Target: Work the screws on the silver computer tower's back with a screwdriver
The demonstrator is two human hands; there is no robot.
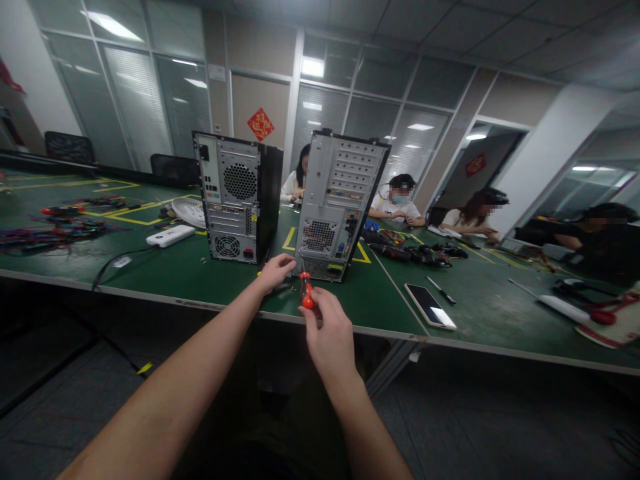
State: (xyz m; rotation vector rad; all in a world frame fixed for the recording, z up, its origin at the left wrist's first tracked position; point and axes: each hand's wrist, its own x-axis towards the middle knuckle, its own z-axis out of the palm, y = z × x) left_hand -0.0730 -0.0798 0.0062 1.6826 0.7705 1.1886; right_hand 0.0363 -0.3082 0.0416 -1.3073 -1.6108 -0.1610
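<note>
A small screwdriver with a red-orange plastic handle (307, 293) is seen just below the centre of the frame, held upright with its bulbous end lowermost and its thin shaft pointing up toward the foot of a silver-backed computer tower case (337, 200). It is pinched at the handle by the closed fingertips of the right hand (327, 327). The left hand (276, 270) is laid, fingers loosely curled, on the green-topped desk (190, 277) beside the bottom corner of that case; whether anything is gripped by it cannot be told. A second, black-sided tower case (237, 197) stands just left of the first. A dark-screened smartphone (430, 305) lies flat to the lower right of the cases.
</note>
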